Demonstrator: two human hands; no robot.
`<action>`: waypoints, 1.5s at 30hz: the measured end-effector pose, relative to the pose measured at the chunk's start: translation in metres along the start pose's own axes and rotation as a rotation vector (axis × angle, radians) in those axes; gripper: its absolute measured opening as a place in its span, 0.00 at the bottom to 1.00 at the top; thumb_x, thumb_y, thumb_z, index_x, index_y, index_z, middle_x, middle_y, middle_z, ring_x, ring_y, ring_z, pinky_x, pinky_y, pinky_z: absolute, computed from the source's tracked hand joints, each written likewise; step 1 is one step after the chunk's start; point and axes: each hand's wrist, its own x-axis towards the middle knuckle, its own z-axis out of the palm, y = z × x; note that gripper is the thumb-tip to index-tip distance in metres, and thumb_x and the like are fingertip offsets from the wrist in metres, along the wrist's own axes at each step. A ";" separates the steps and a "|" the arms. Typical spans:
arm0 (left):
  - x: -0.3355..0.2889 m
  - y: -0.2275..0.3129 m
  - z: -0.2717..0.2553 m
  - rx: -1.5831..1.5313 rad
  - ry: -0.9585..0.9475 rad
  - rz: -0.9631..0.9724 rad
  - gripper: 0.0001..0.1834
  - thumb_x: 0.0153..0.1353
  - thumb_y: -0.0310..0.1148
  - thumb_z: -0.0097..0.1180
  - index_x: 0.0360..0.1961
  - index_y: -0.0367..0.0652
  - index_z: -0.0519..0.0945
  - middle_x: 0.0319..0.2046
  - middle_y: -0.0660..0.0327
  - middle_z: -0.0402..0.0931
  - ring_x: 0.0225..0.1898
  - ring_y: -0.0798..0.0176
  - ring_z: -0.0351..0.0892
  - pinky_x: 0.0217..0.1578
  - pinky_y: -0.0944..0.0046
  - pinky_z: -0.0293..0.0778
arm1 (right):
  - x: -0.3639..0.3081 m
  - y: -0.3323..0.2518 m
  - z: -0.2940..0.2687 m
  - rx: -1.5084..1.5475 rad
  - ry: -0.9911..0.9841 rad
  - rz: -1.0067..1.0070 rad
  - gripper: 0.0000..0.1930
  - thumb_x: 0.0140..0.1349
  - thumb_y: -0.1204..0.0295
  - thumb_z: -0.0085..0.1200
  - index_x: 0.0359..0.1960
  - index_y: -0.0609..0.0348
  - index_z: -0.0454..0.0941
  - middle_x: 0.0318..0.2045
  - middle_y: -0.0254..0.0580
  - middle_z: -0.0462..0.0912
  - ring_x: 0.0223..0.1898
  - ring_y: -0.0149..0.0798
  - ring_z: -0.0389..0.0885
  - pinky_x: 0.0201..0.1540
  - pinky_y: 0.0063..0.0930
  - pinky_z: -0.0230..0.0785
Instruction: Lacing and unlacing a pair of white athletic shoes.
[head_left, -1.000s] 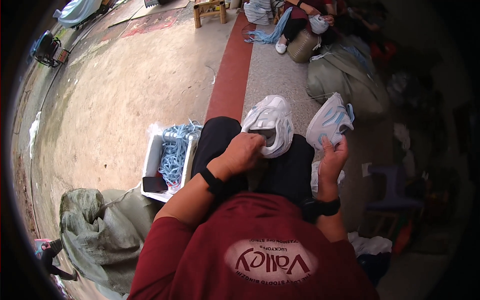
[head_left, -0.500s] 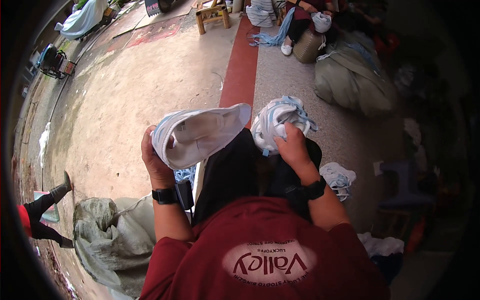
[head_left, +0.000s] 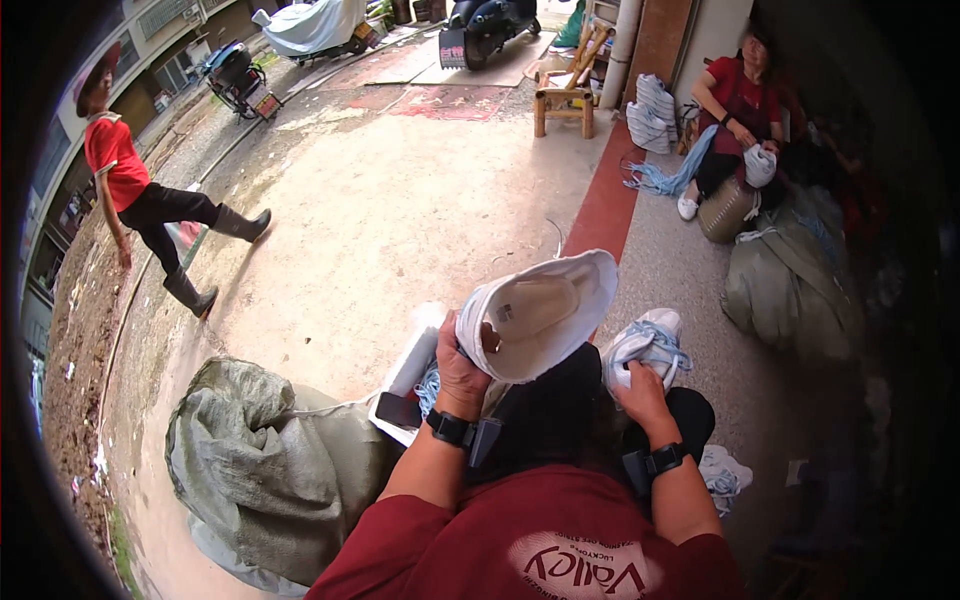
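Observation:
My left hand (head_left: pixel 462 356) grips a white shoe (head_left: pixel 545 312) by its heel and holds it up, opening toward me so the pale insole shows. My right hand (head_left: pixel 640 385) rests on a second white shoe with light blue laces (head_left: pixel 645 340) that lies on my right knee. Both wrists wear black bands. Below the raised shoe, a white box (head_left: pixel 410 372) with blue laces in it stands on the ground by my left leg.
A grey-green sack (head_left: pixel 270 460) lies at my lower left. Another white shoe (head_left: pixel 722 472) sits on the ground at right. A seated person in red (head_left: pixel 738 110) works by a large sack (head_left: pixel 785 285). Another person (head_left: pixel 135 205) walks at far left. A wooden stool (head_left: pixel 565 95) stands ahead.
My head has tilted up, bringing the yard and other people into view. My left hand has turned the raised shoe so its opening faces me. My right hand has lowered the laced shoe onto my knee.

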 end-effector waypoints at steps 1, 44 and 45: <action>-0.005 -0.011 0.018 0.048 0.149 0.038 0.14 0.64 0.41 0.43 0.32 0.43 0.75 0.26 0.63 0.76 0.25 0.68 0.74 0.27 0.68 0.71 | -0.006 0.009 -0.004 -0.021 -0.052 -0.018 0.18 0.43 0.70 0.57 0.37 0.65 0.73 0.37 0.59 0.76 0.42 0.58 0.73 0.48 0.46 0.64; -0.053 -0.170 0.059 1.517 -1.580 0.234 0.10 0.49 0.34 0.56 0.24 0.38 0.71 0.25 0.53 0.75 0.27 0.49 0.76 0.25 0.54 0.70 | -0.040 0.055 -0.008 0.658 0.219 0.114 0.26 0.57 0.68 0.49 0.55 0.71 0.61 0.52 0.63 0.67 0.54 0.54 0.67 0.57 0.40 0.57; -0.057 -0.167 0.065 1.508 -1.579 0.227 0.10 0.49 0.34 0.56 0.24 0.38 0.71 0.25 0.53 0.75 0.27 0.49 0.76 0.25 0.54 0.70 | -0.044 0.051 -0.014 0.766 0.193 0.145 0.25 0.57 0.70 0.48 0.55 0.70 0.62 0.53 0.60 0.67 0.54 0.51 0.68 0.56 0.39 0.59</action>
